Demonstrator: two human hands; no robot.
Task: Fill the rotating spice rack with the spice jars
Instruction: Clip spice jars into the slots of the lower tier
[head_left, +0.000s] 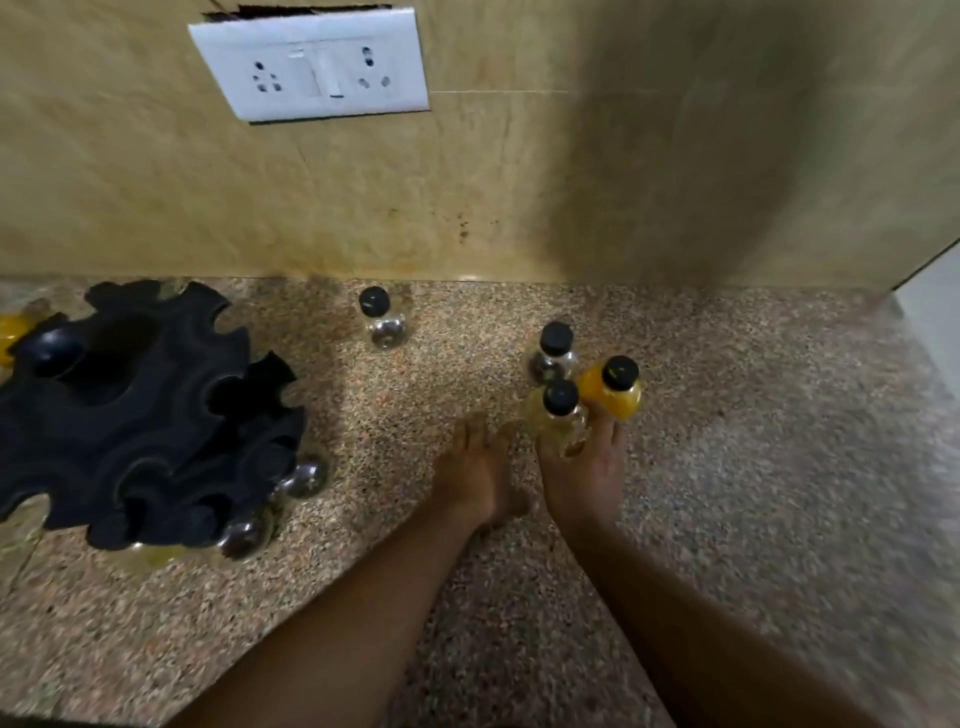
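Four loose jars: three bunched at the right hand (584, 467), one clear jar (382, 322) well off beyond the left hand (475, 478).
Risk: the pale yellow jar (558, 421) sits touching the orange jar (613, 389) and just in front of the dark jar (553, 353), so a sloppy lift could knock the neighbours over, I reckon.
Right fingers: curled around the pale yellow jar from the near side, looks like a light wrap.
Left fingers: loosely together, resting on the desk (753, 415), holding nothing.
Arms: both reach forward, forearms converging.
Spice rack (140, 415): far left of both hands, a few jars in its lower slots, upper notches look empty.
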